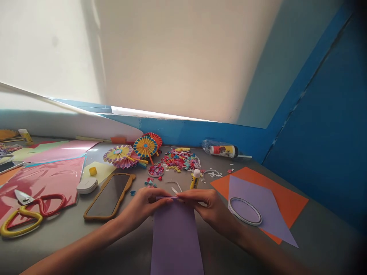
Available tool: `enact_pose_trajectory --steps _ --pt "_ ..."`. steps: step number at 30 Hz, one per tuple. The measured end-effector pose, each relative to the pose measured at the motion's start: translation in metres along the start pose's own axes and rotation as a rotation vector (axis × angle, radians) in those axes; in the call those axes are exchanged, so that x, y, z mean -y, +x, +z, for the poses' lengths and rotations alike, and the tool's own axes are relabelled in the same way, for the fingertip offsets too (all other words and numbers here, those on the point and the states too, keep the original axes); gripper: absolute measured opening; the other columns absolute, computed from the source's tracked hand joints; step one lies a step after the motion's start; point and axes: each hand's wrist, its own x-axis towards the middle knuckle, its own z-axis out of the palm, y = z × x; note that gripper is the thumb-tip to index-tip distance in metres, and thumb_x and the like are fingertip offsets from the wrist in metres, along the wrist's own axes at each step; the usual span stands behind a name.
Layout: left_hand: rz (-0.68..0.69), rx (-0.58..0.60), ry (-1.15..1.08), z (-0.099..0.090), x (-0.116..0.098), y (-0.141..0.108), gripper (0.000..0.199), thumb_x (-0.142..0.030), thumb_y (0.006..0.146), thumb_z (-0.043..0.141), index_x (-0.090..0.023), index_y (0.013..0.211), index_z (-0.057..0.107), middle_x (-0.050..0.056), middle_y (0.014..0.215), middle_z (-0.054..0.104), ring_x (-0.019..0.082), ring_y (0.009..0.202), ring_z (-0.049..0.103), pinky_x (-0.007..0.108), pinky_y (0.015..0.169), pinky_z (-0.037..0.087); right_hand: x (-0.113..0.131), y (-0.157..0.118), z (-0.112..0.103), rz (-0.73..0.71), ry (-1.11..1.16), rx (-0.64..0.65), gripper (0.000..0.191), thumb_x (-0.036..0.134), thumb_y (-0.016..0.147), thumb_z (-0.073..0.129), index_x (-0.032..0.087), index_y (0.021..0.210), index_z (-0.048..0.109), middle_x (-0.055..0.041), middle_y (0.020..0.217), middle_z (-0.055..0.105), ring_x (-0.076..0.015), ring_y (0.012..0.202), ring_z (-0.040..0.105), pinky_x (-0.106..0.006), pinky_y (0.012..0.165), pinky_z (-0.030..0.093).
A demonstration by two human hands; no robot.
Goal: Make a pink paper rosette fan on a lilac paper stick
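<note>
Left hand (145,206) and right hand (208,210) clamped on purple paper sheet (175,240).
Hands together at its far edge; long axis runs back toward the person.

Leftward passage from the left hand (146,204) is blocked by a phone in a tan case (108,195), though room is offered by the grey tabletop (65,238) on its near side. Forward reach from the right hand (206,204) is obstructed by a glue stick (195,178), and rightward reach by an oval ring (245,211) on a lilac sheet (258,198). Paper scraps (180,160) appear to be heaped farther off, their extent hard to judge.
</note>
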Motion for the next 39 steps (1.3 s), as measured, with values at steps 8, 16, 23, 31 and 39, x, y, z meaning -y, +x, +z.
enact_pose_trajectory --steps 8,16,23,31,39 --pt "-0.188 0.132 -0.418 -0.002 0.013 0.002 0.032 -0.036 0.077 0.072 -0.019 0.103 0.071 0.004 0.095 0.072 0.019 0.086 0.062 0.023 0.070 0.042 -0.001 -0.006 -0.005 -0.664 -0.638 0.022 0.035 0.006 0.092 0.047 0.010 0.125 0.056 -0.0126 0.114 0.068 -0.0219 0.105 0.064 -0.035 0.089 0.055" --pt "-0.218 0.226 -0.575 -0.002 0.008 0.000 0.040 -0.029 0.072 0.077 -0.019 0.110 0.068 0.005 0.092 0.072 0.020 0.086 0.064 0.028 0.077 0.045 -0.004 -0.007 -0.011 -0.611 -0.559 -0.116 0.043 0.002 0.091 0.046 0.019 0.130 0.051 -0.0071 0.121 0.065 -0.0158 0.110 0.062 -0.027 0.091 0.055" --pt "-0.289 0.159 -0.494 -0.003 0.010 -0.002 0.039 -0.042 0.080 0.066 -0.024 0.115 0.066 0.003 0.101 0.066 0.020 0.097 0.058 0.024 0.074 0.042 -0.005 -0.013 -0.057 -0.178 -0.669 -0.147 0.030 0.015 0.092 0.048 0.028 0.112 0.066 -0.0012 0.114 0.068 -0.0223 0.102 0.065 -0.036 0.084 0.056" --pt "-0.183 0.255 -0.422 0.001 0.000 -0.005 0.037 -0.040 0.085 0.060 -0.023 0.117 0.065 0.003 0.090 0.066 0.015 0.079 0.055 0.020 0.063 0.035 0.015 -0.017 -0.025 0.178 -0.132 0.065 0.026 0.035 0.090 0.057 0.030 0.115 0.065 -0.0002 0.112 0.069 -0.0217 0.103 0.065 -0.032 0.088 0.055" --pt "-0.257 0.148 -0.305 0.001 0.003 -0.002 0.040 -0.053 0.084 0.055 -0.020 0.097 0.071 0.002 0.089 0.067 0.018 0.085 0.058 0.022 0.064 0.039 0.009 -0.012 -0.009 0.041 -0.077 0.128 0.026 0.019 0.093 0.052 0.030 0.110 0.068 0.0019 0.107 0.070 -0.0156 0.099 0.063 -0.025 0.086 0.050"
